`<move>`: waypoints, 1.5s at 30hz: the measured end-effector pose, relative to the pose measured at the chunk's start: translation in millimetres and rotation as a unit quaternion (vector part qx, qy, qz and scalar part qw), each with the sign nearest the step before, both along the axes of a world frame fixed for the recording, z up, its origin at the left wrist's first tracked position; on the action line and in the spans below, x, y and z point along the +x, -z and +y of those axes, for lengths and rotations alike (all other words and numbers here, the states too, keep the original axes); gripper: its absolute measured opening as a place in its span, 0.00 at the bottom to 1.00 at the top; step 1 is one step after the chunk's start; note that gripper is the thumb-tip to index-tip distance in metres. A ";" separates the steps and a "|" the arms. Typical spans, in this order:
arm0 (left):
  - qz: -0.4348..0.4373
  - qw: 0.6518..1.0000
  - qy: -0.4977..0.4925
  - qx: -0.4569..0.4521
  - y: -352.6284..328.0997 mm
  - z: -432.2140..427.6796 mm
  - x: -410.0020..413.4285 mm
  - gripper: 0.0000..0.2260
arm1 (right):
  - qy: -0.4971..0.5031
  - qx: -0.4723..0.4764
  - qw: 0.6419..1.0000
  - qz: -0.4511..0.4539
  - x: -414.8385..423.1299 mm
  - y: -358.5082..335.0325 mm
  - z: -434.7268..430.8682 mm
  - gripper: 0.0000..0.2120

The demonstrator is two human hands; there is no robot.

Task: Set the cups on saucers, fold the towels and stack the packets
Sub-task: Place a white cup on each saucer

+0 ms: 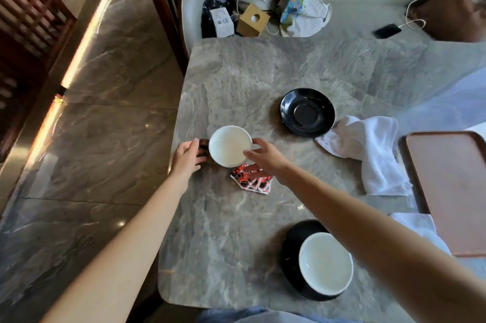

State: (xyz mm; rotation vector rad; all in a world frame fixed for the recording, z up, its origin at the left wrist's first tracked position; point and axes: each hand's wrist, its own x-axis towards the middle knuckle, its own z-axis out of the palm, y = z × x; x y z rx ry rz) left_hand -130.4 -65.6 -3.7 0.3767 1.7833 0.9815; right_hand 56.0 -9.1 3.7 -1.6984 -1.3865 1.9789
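A cup (230, 145), white inside and dark outside, stands near the left edge of the marble table (231, 238). My left hand (187, 157) closes around its dark handle, and my right hand (263, 157) pinches its right rim. An empty black saucer (307, 112) lies further back to the right. Several red packets (252, 182) lie fanned just in front of the cup, partly under my right hand. A crumpled white towel (368, 149) lies right of the saucer. A second cup (325, 262) sits on a black saucer (289, 254) at the front.
A brown tray (452, 191) rests at the right edge, with a flat white towel (415, 228) beside it, partly under my right arm. Behind the table, a sofa holds a tissue box (252, 20), bags and a phone (387, 31). The floor drops away on the left.
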 end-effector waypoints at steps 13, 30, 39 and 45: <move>-0.033 0.999 -0.006 -0.010 27.2 7.6 -4.8 0.12 | 0.000 -0.013 1.000 0.010 -5.9 23.3 7.2 0.22; 0.000 0.997 -0.009 0.078 -1.3 75.9 75.6 0.05 | 0.174 0.073 0.978 0.091 71.4 -6.8 47.0 0.14; 0.000 0.997 0.009 0.079 6.7 130.0 149.7 0.06 | 0.242 0.074 0.966 0.049 129.4 3.7 82.4 0.15; 0.010 0.998 -0.002 0.064 18.5 144.0 163.5 0.06 | 0.236 0.075 0.968 0.036 140.2 14.2 99.6 0.16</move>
